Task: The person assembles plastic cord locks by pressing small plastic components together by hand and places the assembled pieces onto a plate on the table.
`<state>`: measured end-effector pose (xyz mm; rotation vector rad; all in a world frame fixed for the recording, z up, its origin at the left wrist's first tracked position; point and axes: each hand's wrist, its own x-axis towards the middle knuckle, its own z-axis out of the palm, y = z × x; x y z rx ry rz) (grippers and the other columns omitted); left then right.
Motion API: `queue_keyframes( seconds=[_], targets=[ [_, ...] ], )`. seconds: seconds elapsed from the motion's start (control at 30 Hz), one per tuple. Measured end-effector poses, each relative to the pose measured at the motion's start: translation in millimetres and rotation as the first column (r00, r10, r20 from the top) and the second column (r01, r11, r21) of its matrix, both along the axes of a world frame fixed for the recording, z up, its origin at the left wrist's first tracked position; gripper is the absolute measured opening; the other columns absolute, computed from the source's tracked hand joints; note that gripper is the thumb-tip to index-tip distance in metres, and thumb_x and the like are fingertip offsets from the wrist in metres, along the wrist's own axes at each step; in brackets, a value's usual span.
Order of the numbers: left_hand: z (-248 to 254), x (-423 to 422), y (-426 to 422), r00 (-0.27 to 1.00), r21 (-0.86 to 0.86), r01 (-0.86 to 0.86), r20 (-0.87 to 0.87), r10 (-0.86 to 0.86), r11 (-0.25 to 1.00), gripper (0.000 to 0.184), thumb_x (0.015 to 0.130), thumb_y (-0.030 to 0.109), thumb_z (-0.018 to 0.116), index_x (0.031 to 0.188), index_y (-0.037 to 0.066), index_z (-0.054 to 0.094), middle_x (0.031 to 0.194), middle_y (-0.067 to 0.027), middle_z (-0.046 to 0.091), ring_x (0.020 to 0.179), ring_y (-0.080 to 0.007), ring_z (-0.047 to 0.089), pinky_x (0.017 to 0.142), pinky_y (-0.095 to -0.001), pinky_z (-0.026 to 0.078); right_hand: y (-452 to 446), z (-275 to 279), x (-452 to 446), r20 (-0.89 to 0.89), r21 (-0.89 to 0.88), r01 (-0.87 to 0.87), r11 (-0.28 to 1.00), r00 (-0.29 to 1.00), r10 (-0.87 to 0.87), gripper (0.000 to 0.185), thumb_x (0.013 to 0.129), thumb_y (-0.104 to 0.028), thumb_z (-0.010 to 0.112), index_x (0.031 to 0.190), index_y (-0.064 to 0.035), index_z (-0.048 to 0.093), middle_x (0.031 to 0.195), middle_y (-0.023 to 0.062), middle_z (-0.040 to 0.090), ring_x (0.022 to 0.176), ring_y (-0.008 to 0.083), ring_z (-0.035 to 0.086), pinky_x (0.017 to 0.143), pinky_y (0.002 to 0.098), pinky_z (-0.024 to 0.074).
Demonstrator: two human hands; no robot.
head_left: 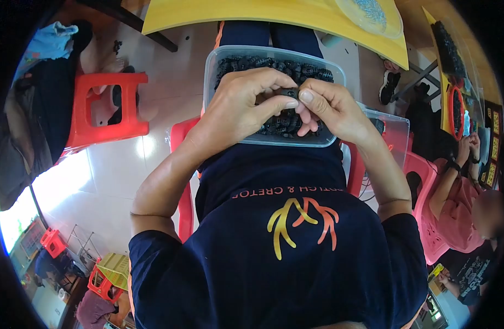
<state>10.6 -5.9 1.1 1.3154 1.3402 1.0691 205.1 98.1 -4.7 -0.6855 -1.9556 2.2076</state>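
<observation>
My left hand pinches a small black plastic part with a round hole or knob on its face, between thumb and forefinger. My right hand meets it from the other side, with thumb and forefinger closed at the part's right end. Both hands are over a clear plastic tub on my lap. Inside the tub lie many similar black parts, heaped together. My fingers cover some of the held part, so its full shape is hidden.
A yellow table stands just beyond my knees, with a clear tray of small pieces on it. A red stool is at left. At right, another person sits by a pink chair, beside a table with black parts.
</observation>
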Motion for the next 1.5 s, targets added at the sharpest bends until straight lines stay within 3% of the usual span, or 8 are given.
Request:
queue_keyframes(
  seconds=[0.27,0.6,0.97,1.07,1.2,1.3,1.33,1.5],
  targets=[
    [-5.5,-0.3,5.2,0.975,0.455,0.013,-0.202,0.089,0.89,0.025,0.077,0.001,0.075,0.102,0.003,0.071,0.119,-0.0111,0.061,0.104,-0.017,0.061,0.083,-0.028,0.051,-2.1,-9.0,5.2,-0.192,-0.322,0.029,0.946,0.977,-0.095,0.045,0.1,-0.039,0.052,0.12,0.0013,0.056,0.078,0.004,0.054,0.066,0.0116,0.056,0.065,0.0317,0.0578],
    [1.6,8.1,2.7,0.998,0.49,0.062,-0.039,-0.049,0.869,0.029,0.074,0.0,0.075,0.102,-0.001,0.071,0.116,-0.0139,0.063,0.111,-0.0277,0.061,0.093,-0.0371,0.05,-10.8,-14.2,3.5,-0.382,-0.565,-0.121,0.816,0.915,-0.129,0.043,0.091,-0.025,0.064,0.121,0.0042,0.055,0.083,0.0046,0.056,0.062,0.0102,0.056,0.051,0.0248,0.0491],
    [5.8,16.2,6.6,1.0,0.555,0.007,0.009,-0.014,0.832,0.029,0.071,-0.002,0.076,0.1,-0.001,0.07,0.106,-0.0134,0.067,0.106,-0.0291,0.064,0.092,-0.038,0.051,-19.2,-10.8,-1.8,-0.442,-0.523,-0.096,0.847,0.88,-0.173,0.057,0.086,-0.028,0.066,0.129,0.0062,0.049,0.089,0.0056,0.059,0.066,0.0085,0.057,0.049,0.0222,0.0493],
    [11.7,12.1,5.4,0.998,0.529,0.0,-0.056,0.034,0.848,0.029,0.073,-0.003,0.076,0.101,0.0,0.07,0.105,-0.0116,0.066,0.103,-0.0257,0.064,0.089,-0.0347,0.051,-20.1,0.2,-0.8,-0.371,-0.403,0.085,0.911,0.895,-0.247,0.039,0.093,-0.027,0.061,0.117,0.0032,0.056,0.083,0.0053,0.059,0.068,0.0099,0.058,0.055,0.0251,0.0525],
    [11.0,5.7,4.4,0.984,0.493,-0.023,-0.144,0.108,0.87,0.027,0.075,-0.001,0.076,0.101,0.002,0.068,0.097,-0.0089,0.066,0.09,-0.0192,0.064,0.078,-0.0295,0.051,-9.6,-0.7,7.5,-0.268,0.019,0.208,0.978,0.943,-0.196,0.028,0.098,-0.027,0.056,0.089,-0.0006,0.058,0.077,0.0069,0.058,0.064,0.0159,0.058,0.06,0.0302,0.0496],
    [9.5,7.3,0.0,0.996,0.296,-0.028,-0.069,0.051,0.955,0.023,0.077,0.001,0.076,0.099,0.002,0.068,0.089,-0.0079,0.065,0.078,-0.0155,0.062,0.07,-0.0281,0.048,0.0,9.5,3.0,-0.237,0.702,0.156,0.695,0.971,0.021,0.025,0.096,-0.023,0.058,0.085,-0.0002,0.056,0.07,0.0119,0.053,0.061,0.027,0.057,0.056,0.0362,0.0436],
    [8.7,8.3,0.9,0.994,0.289,-0.046,-0.078,0.071,0.956,0.023,0.078,0.003,0.076,0.099,0.002,0.067,0.085,-0.0075,0.064,0.074,-0.014,0.061,0.067,-0.0273,0.048,-2.7,13.0,-0.9,-0.24,0.718,0.178,0.672,0.971,0.0,0.024,0.093,-0.019,0.059,0.08,-0.0001,0.055,0.067,0.0157,0.046,0.061,0.0359,0.053,0.055,0.0414,0.04],
    [3.9,-0.5,-0.8,0.992,0.203,-0.018,0.123,-0.007,0.979,0.016,0.084,0.008,0.072,0.098,0.001,0.067,0.084,-0.0073,0.066,0.074,-0.0135,0.063,0.066,-0.0274,0.049,-0.1,16.9,-8.5,-0.256,0.841,0.176,0.512,0.963,0.089,0.021,0.088,-0.012,0.063,0.073,-0.0014,0.052,0.063,0.0128,0.046,0.054,0.0329,0.051,0.05,0.0414,0.0398]
  ],
)
